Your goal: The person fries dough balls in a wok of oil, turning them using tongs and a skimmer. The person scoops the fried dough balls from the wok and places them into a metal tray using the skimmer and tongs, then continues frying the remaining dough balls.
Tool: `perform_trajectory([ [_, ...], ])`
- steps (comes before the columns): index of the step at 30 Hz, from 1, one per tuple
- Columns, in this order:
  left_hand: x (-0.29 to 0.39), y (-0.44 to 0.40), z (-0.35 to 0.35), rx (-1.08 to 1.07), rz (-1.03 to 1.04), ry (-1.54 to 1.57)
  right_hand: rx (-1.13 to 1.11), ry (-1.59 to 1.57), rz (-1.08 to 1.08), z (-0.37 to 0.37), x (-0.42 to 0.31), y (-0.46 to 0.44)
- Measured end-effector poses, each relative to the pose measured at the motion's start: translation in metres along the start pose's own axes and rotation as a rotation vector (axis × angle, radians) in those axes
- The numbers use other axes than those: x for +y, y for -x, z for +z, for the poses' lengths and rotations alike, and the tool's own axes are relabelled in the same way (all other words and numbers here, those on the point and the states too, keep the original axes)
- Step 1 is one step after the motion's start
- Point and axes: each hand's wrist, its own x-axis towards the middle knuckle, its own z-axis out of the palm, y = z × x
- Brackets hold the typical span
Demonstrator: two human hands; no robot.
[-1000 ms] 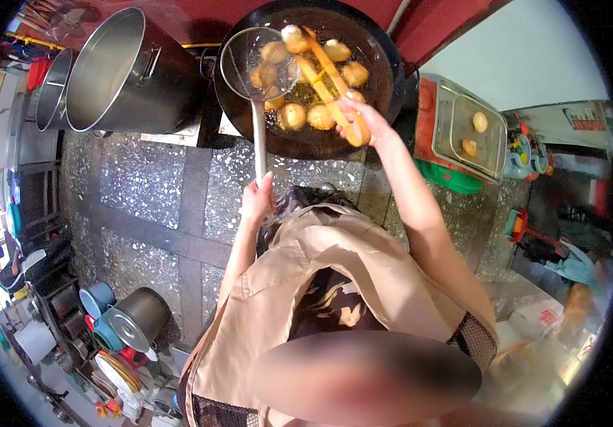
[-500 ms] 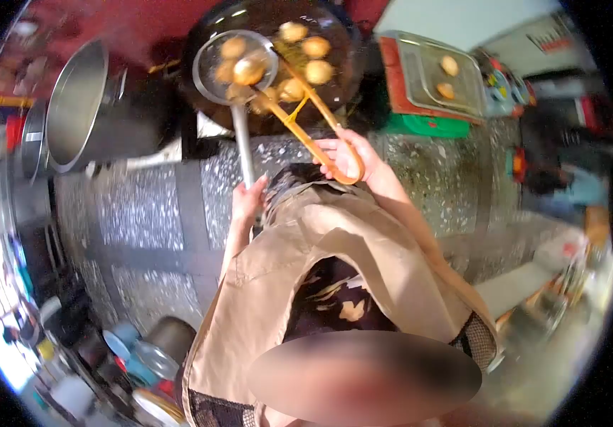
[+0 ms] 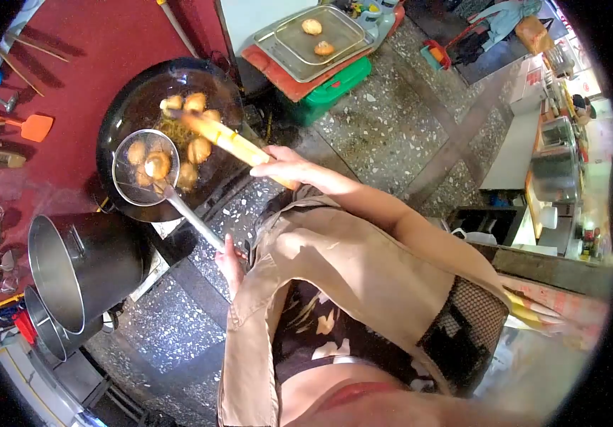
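Note:
My left hand point(image 3: 229, 265) is wrapped round the metal handle of a mesh strainer point(image 3: 191, 218). The strainer's bowl sits over the near left part of a dark wok point(image 3: 111, 110) and holds several browned round balls point(image 3: 155, 165). In my right hand point(image 3: 283, 168) is a pair of wooden tongs point(image 3: 229, 142), reaching over the wok. Their tips are near a fried ball point(image 3: 171, 103) at the far side; I cannot tell whether they touch it. More browned balls point(image 3: 198, 149) lie in the oil beside the strainer.
Right of the wok, a clear tray point(image 3: 360, 30) with two fried balls rests on a red board point(image 3: 267, 67) above a green container point(image 3: 335, 85). A large deep pot point(image 3: 96, 263) stands at the left. Utensils, including an orange spatula point(image 3: 36, 128), lie against red at far left.
My view has swung, shifting the wok left. The tongs have moved from beside the strainer toward the far side of the wok, and their arms now look closer together. Both hands keep their tools.

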Motion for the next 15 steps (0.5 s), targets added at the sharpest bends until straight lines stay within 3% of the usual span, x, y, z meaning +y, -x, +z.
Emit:
perform_trajectory([
  [2, -0.001, 0.001, 0.008, 0.009, -0.004, -0.019, -0.003, -0.208, -0.036, -0.014, 0.004, -0.010],
  [5, 0.000, 0.003, 0.018, 0.054, 0.002, -0.032, 0.143, -0.617, 0.101, -0.037, 0.009, -0.029],
  [8, -0.003, -0.005, 0.038, 0.114, -0.012, -0.009, 0.285, -0.854, 0.091, -0.092, 0.029, -0.057],
  [12, 0.011, 0.003, 0.095, 0.365, -0.005, 0.108, 0.563, -0.551, 0.103, -0.227, 0.088, -0.110],
  [15, 0.000, -0.004, 0.106, 0.373, -0.075, 0.150, 0.475, -0.782, 0.217, -0.309, 0.120, -0.140],
])
